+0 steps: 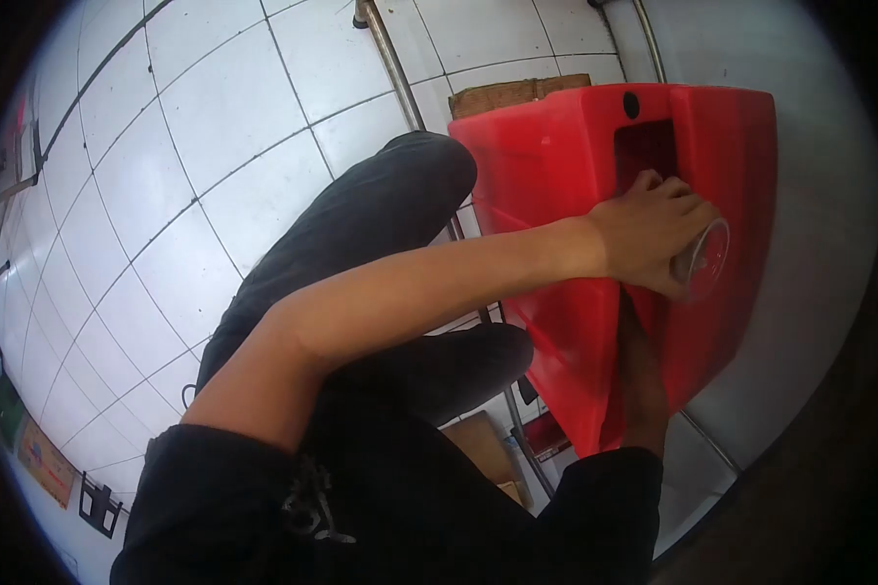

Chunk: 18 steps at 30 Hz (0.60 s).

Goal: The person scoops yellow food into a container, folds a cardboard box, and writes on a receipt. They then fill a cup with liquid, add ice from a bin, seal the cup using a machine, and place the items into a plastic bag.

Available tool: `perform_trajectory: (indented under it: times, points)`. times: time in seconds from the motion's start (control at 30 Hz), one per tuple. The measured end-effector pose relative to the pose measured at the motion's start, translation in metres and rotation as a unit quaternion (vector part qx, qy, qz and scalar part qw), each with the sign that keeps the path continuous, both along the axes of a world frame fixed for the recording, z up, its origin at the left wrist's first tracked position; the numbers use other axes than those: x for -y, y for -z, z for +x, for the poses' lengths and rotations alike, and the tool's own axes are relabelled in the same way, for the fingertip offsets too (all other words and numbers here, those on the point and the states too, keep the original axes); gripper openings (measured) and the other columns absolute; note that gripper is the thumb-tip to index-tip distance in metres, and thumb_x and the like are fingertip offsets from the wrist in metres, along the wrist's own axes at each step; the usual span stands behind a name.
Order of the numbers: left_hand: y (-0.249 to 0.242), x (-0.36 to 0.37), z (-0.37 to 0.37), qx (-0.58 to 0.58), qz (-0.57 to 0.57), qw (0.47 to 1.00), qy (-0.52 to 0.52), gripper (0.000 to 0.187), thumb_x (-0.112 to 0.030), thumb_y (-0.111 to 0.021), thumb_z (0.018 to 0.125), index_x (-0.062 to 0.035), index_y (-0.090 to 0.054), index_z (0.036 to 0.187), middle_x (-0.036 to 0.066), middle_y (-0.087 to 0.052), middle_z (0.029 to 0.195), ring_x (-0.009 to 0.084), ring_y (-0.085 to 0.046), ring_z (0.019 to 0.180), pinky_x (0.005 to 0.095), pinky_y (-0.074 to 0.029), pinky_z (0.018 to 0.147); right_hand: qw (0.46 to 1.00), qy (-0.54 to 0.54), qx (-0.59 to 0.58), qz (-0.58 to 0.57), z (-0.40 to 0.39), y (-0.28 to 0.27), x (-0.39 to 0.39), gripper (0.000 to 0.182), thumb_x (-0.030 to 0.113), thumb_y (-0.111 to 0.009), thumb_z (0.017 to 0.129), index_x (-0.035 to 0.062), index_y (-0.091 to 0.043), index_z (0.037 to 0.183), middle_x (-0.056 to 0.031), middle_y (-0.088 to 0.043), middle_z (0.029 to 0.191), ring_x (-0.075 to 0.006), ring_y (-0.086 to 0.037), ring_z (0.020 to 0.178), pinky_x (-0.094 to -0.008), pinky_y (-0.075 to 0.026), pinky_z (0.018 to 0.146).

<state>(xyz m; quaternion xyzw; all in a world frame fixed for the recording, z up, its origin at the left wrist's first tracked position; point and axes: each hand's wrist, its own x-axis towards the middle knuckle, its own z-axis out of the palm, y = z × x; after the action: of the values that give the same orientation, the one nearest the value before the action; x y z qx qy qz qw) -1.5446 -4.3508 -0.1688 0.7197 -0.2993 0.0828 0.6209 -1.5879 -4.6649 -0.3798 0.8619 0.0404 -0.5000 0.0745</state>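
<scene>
The fingers of my left hand (658,234) are wrapped round a clear plastic cup (707,260), whose round end faces right. This hand is in front of a large red plastic container (546,175), just below its dark rectangular opening (646,151). My right forearm reaches up from the bottom into a recess of the red container, beneath my left wrist. The fingers of my right hand are hidden, so whether they hold anything does not show.
The red container stands by a metal-tube frame (392,58), with a brown wooden piece (517,95) behind it. My bent knees are close to its left side. An open cardboard box (483,453) is low down. White tiles (215,107) are at left.
</scene>
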Motion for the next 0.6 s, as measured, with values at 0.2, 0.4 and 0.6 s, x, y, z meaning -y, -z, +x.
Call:
perform_trajectory:
  times: [0.2, 0.4, 0.6]
  points:
    - [-0.006, -0.005, 0.0, -0.016, 0.004, 1.0, 0.023, 0.089, -0.055, -0.08, 0.066, -0.0038, -0.047, 0.131, 0.017, -0.058, 0.122, 0.0349, -0.048, 0.122, 0.051, -0.035, 0.103, 0.93, 0.306, 0.014, 0.204, -0.029, -0.085, -0.006, 0.042, 0.028, -0.056, 0.095, 0.0014, -0.056, 0.128, -0.0211, -0.069, 0.111, -0.0377, -0.066, 0.103, -0.0419, -0.052, 0.091]
    - [-0.007, -0.006, 0.001, -0.006, -0.028, 1.0, 0.012, 0.084, -0.052, -0.081, 0.067, -0.0025, -0.052, 0.128, 0.016, -0.062, 0.122, 0.0352, -0.05, 0.123, 0.05, -0.034, 0.105, 0.745, 0.518, 0.054, 0.417, -0.096, -0.169, -0.036, 0.043, 0.028, -0.057, 0.096, 0.0005, -0.056, 0.128, -0.0191, -0.07, 0.112, -0.0374, -0.067, 0.103, -0.0414, -0.052, 0.092]
    - [-0.013, 0.002, 0.002, -0.003, -0.088, 0.995, 0.046, 0.076, -0.032, -0.089, 0.068, 0.0037, -0.052, 0.123, 0.016, -0.072, 0.104, 0.0283, -0.071, 0.094, 0.0385, -0.056, 0.085, 0.723, 0.561, 0.147, 0.375, -0.141, -0.208, 0.004, 0.039, 0.035, -0.056, 0.1, 0.0045, -0.059, 0.124, -0.0002, -0.056, 0.071, -0.0108, -0.053, 0.058, -0.0255, -0.045, 0.054]
